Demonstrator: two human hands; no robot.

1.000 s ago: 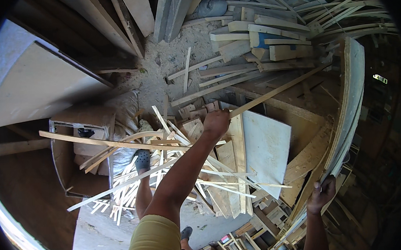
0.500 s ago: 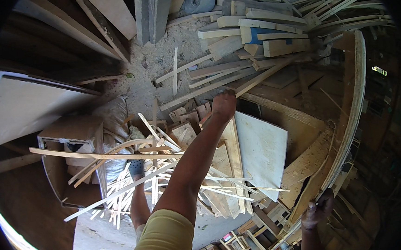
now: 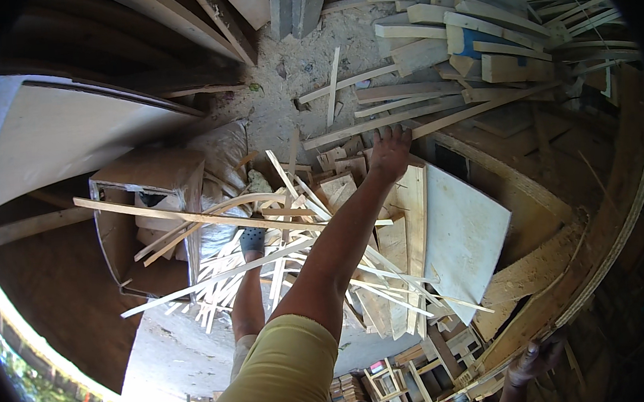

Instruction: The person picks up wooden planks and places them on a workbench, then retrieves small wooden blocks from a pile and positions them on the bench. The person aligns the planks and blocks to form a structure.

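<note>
My left hand reaches far forward, its fingers stretched out and slightly apart. The fingertips lie at the near end of a long thin wooden strip, which runs back right toward a wood pile. Beneath my forearm is a tangle of pale thin wood strips. A whitish flat board leans just right of that arm. Low on the right, my right hand is close to the rim of a large curved plywood piece; shadow hides most of its fingers, and whether it touches the rim is unclear.
Stacked wood offcuts fill the far right. An open wooden box stands on the left beside clear plastic wrapping. A foot in a dark clog is among the strips. A large pale panel leans at the far left.
My left hand has loosened from a closed grip to stretched fingers at the strip's end. My right hand has dropped lower along the plywood rim. The whole view has shifted left.
</note>
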